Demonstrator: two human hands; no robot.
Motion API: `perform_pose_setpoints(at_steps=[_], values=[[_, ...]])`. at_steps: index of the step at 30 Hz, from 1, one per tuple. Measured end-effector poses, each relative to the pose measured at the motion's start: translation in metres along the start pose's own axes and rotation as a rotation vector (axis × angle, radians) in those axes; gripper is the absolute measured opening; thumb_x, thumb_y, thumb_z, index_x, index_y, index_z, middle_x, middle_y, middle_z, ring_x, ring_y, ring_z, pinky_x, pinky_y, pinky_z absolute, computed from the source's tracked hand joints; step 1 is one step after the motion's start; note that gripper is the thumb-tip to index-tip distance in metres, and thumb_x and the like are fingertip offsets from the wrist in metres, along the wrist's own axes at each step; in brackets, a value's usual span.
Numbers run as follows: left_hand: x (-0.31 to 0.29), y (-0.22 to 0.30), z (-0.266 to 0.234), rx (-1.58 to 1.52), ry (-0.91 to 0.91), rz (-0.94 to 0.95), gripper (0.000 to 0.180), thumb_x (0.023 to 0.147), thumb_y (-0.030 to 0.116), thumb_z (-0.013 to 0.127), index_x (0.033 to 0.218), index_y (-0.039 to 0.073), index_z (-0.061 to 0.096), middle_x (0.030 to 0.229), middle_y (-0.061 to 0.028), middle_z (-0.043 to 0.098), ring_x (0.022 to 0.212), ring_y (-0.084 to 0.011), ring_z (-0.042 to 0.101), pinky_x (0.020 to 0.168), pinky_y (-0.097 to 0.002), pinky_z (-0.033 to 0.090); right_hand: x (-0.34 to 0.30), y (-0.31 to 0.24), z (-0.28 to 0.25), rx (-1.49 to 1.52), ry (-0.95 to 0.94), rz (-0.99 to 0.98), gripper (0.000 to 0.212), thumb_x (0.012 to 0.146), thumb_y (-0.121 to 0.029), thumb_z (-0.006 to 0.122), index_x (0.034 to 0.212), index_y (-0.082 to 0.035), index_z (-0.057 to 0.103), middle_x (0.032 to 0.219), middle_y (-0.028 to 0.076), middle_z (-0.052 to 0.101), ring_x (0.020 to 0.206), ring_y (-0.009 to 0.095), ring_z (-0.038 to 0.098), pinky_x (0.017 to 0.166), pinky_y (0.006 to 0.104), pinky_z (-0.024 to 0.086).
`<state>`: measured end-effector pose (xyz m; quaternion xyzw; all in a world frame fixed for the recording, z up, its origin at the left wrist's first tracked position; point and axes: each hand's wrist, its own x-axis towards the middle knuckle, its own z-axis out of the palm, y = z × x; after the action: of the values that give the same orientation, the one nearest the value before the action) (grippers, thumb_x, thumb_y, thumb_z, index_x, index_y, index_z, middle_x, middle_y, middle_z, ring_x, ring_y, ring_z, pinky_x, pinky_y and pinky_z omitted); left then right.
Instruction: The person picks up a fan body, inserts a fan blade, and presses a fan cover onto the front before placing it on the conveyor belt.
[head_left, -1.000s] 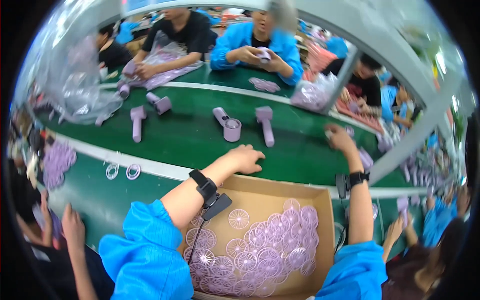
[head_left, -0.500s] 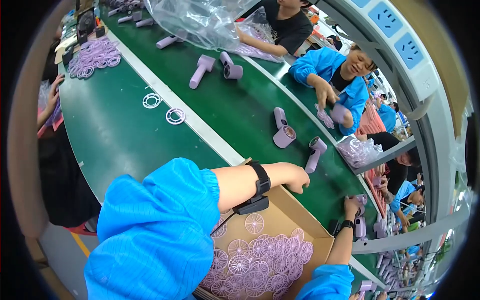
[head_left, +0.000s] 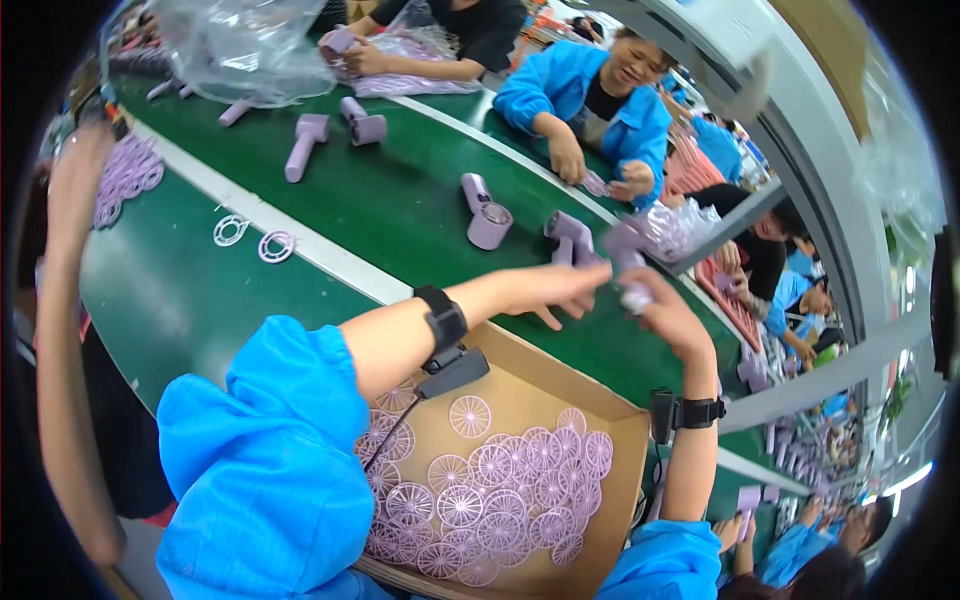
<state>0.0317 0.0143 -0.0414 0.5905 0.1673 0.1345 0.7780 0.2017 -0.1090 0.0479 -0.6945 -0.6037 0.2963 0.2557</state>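
My left hand reaches over the green belt with its fingers stretched out and apart, holding nothing I can see. Just beyond its fingertips lies a purple handheld fan. My right hand is closed around another purple handheld fan, raised above the belt and smeared by motion. Another purple fan lies on the belt farther left. Below my forearms sits an open cardboard box, with many round, spoked lilac grilles piled in it.
Two ring parts lie on the green side table, near a heap of purple rings. More fans lie up the belt. Co-workers sit across it. A grey metal frame stands at the right. Another person's arm is at far left.
My right hand has lifted a fan off the belt and come up toward my left hand. The left hand's fingers have spread. The whole view has shifted.
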Motion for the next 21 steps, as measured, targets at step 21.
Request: perform_pose_setpoints(at_steps=[21], values=[[-0.008, 0.021, -0.008, -0.104, 0.328, 0.221, 0.052, 0.087, 0.016, 0.062, 0.126, 0.017, 0.028, 0.091, -0.0085, 0.057, 0.064, -0.0189, 0.063, 0.047, -0.0315, 0.053, -0.030, -0.041, 0.174, -0.567, -0.427, -0.538, 0.051, 0.076, -0.008, 0.063, 0.125, -0.017, 0.051, 0.116, 0.018, 0.049, 0.110, 0.034, 0.051, 0.088, 0.0433, 0.047]])
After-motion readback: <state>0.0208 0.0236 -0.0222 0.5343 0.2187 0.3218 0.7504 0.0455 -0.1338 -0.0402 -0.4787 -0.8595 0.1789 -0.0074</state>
